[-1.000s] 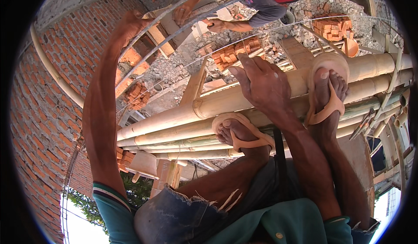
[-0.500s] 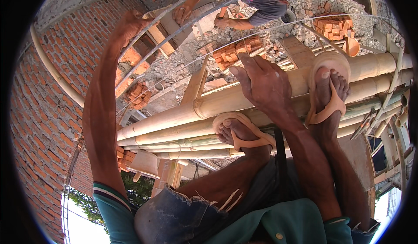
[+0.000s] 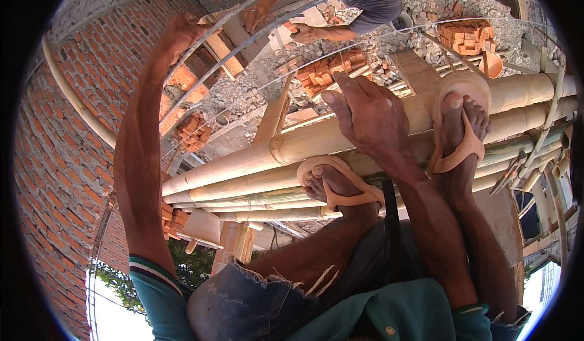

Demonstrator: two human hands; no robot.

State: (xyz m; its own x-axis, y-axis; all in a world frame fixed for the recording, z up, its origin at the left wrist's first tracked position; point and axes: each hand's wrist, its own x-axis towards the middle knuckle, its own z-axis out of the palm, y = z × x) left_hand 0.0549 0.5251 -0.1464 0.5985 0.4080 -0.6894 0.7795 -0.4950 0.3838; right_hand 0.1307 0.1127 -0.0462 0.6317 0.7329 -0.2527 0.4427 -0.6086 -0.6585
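Note:
My left arm reaches up along the brick wall, and my left hand [image 3: 181, 40] is closed at the edge of a wooden board [image 3: 225, 55], close to the metal rods [image 3: 243, 43]. What its fingers grip is hidden. Over the thick bamboo poles [image 3: 304, 143] hovers my right hand [image 3: 371, 116], its thumb and forefinger stretched apart and the other fingers bent, with nothing visible in it. My sandalled feet [image 3: 334, 183] stand on the bamboo. Beyond the rods, a co-worker's hand [image 3: 307, 33] is beside a small orange piece, and their other hand [image 3: 252, 22] rests on the board.
A red brick wall [image 3: 67, 158] rises on the left. Far below lie rubble and stacks of bricks [image 3: 331, 70], with another brick stack [image 3: 467, 37] at the far right. Pincers [image 3: 516, 166] are tucked by the bamboo on the right. Metal rods curve across the top.
The co-worker's hand with the small orange piece has shifted left, and their red cap has moved up. My own hands stay nearly in place.

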